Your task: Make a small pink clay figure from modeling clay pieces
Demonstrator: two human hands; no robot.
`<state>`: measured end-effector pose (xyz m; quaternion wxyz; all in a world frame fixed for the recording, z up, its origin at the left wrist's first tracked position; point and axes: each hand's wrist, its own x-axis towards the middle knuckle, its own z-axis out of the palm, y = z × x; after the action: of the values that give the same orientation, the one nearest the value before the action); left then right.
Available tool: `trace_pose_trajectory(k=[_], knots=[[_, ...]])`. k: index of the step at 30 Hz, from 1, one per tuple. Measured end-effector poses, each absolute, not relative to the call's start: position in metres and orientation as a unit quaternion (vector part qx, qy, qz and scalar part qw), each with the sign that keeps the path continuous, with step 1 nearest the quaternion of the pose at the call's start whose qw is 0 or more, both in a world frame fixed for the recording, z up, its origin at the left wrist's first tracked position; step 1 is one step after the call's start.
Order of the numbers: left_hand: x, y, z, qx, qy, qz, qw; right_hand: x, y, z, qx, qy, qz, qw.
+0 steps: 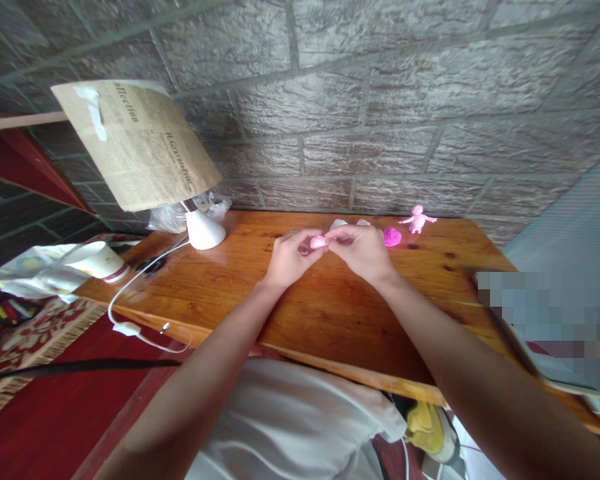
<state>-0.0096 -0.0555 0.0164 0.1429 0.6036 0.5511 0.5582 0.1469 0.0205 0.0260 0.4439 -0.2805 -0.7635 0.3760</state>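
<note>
Pink piece (319, 243) at fingertips, between left grip (289, 257) and right grip (363, 249).

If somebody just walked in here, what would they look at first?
Probably the big lampshade with printed words, on the white lamp at the left of the wooden table. Next, the small pink piece in the left hand, with the right hand's fingertips at its end. Then the little pink doll standing near the wall, farther right.
</note>
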Motion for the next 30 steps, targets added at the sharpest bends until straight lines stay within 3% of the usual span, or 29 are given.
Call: trace_pose_trajectory(k=[8, 15, 25, 30], knots=[[-0.016, -0.047, 0.005, 0.608, 0.522, 0.59, 0.098, 0.15, 0.043, 0.014, -0.318, -0.657, 0.463, 0.502], [-0.021, -0.046, 0.002, 0.621, 0.505, 0.589, 0.11, 0.146, 0.037, 0.013, -0.277, -0.629, 0.582, 0.433], [-0.021, -0.05, 0.004, 0.679, 0.509, 0.529, 0.024, 0.149, 0.035, 0.013, -0.221, -0.726, 0.523, 0.388], [-0.014, -0.05, 0.006, 0.638, 0.539, 0.548, 0.05, 0.148, 0.028, 0.018, -0.218, -0.783, 0.419, 0.406]])
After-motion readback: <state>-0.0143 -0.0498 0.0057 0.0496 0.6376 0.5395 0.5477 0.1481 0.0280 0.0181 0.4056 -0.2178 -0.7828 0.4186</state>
